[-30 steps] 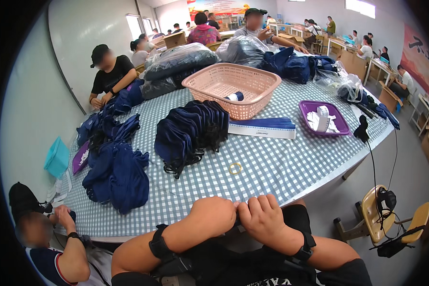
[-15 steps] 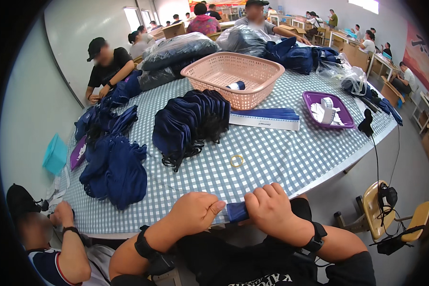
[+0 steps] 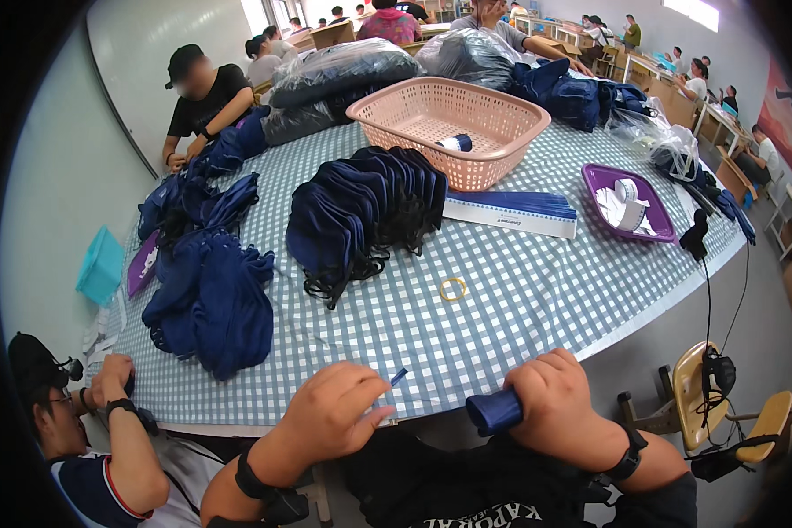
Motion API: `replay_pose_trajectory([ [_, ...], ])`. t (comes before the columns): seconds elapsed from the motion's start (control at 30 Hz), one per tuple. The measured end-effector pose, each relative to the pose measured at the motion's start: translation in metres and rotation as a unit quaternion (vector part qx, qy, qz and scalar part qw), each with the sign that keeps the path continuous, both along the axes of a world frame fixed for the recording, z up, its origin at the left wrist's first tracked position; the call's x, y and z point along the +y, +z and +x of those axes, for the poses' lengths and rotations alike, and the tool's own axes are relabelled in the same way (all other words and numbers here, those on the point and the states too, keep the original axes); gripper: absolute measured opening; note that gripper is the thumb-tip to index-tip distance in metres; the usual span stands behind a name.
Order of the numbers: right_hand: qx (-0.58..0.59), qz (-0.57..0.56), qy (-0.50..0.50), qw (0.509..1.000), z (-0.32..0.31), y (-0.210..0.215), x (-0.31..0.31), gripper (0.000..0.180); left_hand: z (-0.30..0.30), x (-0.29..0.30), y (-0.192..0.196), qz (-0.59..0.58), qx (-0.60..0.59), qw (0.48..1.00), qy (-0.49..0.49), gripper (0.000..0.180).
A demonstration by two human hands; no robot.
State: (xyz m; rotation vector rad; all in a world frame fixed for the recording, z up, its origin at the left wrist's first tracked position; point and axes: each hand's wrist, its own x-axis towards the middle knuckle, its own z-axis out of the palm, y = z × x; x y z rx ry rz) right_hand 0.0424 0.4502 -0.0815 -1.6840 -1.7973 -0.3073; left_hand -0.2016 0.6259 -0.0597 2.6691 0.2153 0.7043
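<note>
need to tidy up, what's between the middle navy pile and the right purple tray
Blue and white strips lie there, overlapping, in the head view.

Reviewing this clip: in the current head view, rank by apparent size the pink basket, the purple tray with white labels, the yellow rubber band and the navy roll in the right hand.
1. Pink basket
2. Purple tray
3. Navy roll, partly covered by the right hand and nearer the camera
4. Yellow rubber band

Workshop — people (image 3: 216, 101) at several tables (image 3: 720, 121), cardboard boxes (image 3: 673, 106) far right, navy cloth pieces (image 3: 361, 211) heaped on the near checked tablecloth (image 3: 528, 308), stuffed plastic bags (image 3: 339, 75) beyond
</note>
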Motion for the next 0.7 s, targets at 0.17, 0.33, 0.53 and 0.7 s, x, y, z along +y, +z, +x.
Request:
replay_pose_trajectory([
  [0.17,0.083,-0.065,0.005,0.994,0.012,0.032,0.005,0.031,0.013,0.003,0.002,-0.013,0.065,0.994,0.081,0.027],
  [0.33,0.124,-0.14,-0.01,0.982,0.031,0.063,0.026,0.031,0.034,0.013,-0.01,-0.028,0.105,0.989,0.101,0.02],
  [0.53,0.201,-0.196,-0.007,0.96,0.046,0.104,0.052,0.03,0.04,0.014,0.003,-0.05,0.146,0.982,0.111,0.013],
  [0.7,0.174,-0.209,0.044,0.961,0.051,0.113,0.086,0.039,0.062,0.049,0.02,-0.032,0.09,0.988,0.117,0.015],
])
